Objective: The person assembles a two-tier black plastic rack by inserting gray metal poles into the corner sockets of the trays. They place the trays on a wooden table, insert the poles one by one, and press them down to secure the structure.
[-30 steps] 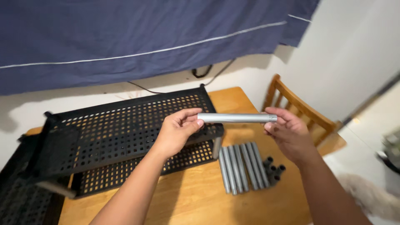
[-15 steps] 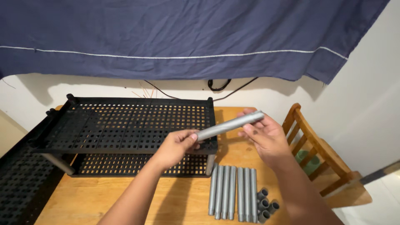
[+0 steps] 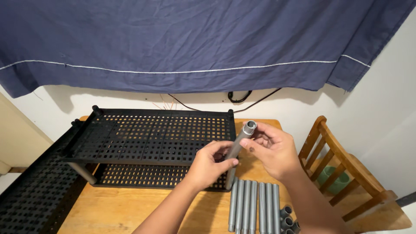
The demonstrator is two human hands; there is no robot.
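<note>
Both hands hold one grey metal tube (image 3: 241, 141), tilted with its open end up and toward me. My left hand (image 3: 210, 164) grips its lower part, while my right hand (image 3: 272, 149) pinches the upper end with thumb and fingers. Just behind and left of the hands stands a black perforated plastic rack (image 3: 149, 138) with two shelves joined by grey posts, on a wooden table (image 3: 117, 208). The tube hangs over the rack's front right corner.
Several more grey tubes (image 3: 255, 206) lie side by side near the table's front, with small dark connector caps (image 3: 288, 216) beside them. Another black perforated panel (image 3: 30, 195) lies at the left. A wooden chair (image 3: 342, 173) stands at the right; a blue cloth (image 3: 195, 43) hangs on the wall.
The tube has swung from lying level between my hands to pointing up with its open end toward me. My view has lifted and shifted, showing more of the wall and cloth.
</note>
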